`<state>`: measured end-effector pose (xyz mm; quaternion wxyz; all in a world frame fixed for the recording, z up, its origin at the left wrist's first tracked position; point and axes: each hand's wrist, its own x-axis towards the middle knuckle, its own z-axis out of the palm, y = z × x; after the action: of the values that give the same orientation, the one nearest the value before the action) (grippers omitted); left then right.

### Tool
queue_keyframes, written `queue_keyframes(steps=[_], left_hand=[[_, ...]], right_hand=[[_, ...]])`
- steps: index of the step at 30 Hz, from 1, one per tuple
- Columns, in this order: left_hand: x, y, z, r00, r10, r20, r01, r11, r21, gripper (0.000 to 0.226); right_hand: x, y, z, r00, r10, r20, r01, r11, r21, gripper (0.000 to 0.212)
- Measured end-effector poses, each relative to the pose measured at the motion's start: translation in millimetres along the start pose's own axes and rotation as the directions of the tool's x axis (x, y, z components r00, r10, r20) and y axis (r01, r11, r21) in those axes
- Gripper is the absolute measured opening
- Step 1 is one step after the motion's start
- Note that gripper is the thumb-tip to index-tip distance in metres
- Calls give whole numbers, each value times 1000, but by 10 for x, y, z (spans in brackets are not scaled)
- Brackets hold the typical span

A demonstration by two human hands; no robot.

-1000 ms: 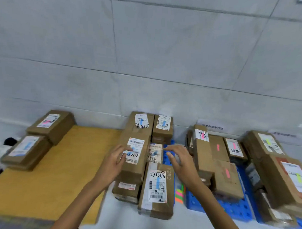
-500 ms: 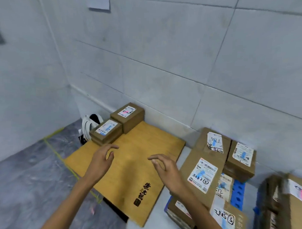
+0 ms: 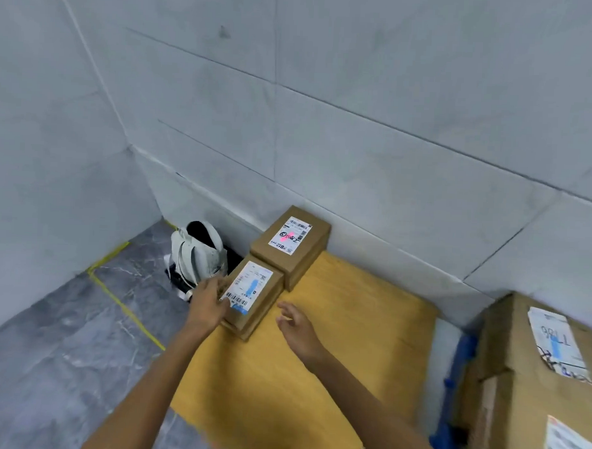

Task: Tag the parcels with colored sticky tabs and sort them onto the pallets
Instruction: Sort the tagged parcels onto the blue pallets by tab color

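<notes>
Parcel, blue-tabbed (image 3: pixel 252 290): lying on the wooden board (image 3: pixel 316 376), touching the pink-tabbed parcel (image 3: pixel 290 244). You are swinging across from the blue-tab stack. Your left grip (image 3: pixel 207 303) is now touching its left edge, clasp unclear. Your right grip (image 3: pixel 296 326) is hovering open beside it, probably for a re-sort pickup.
</notes>
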<state>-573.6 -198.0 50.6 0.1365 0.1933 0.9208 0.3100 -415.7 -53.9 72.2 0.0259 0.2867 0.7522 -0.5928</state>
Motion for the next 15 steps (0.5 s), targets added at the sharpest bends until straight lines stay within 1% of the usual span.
queue_keyframes(steps=[3,5,6,8,9,11,13,15], left_hand=[[359,-213,102,995,-60,85,51,994,101,63],[459,-296,200,984,-106,145,95,992,79,63],[460,-303,236,981,-106,161,102,994,31,61],[434,-313,306,987,-72,146,81,995,-59,61],[400,-326,335,991,-56,120,66,995,-76,65],[307,-355,381,996,-30,85,35,998,-55,70],[185,-365,411,997,-8,71,9,1000,-21,66],[34,-279,403,999,11,41,-9,1000,-29,57]], right_hand=[[361,-56,230,992,102,74,-105,994,32,50],[535,-57,336,980,149,133,-159,985,64,57],[578,-52,370,972,171,159,-186,979,82,59],[641,-33,421,957,221,190,-249,959,139,59],[647,-20,439,950,245,196,-280,943,182,59],[620,-19,467,937,289,194,-334,904,268,58],[568,-14,479,933,315,172,-354,888,295,56],[492,-14,428,947,295,130,-321,901,292,53]])
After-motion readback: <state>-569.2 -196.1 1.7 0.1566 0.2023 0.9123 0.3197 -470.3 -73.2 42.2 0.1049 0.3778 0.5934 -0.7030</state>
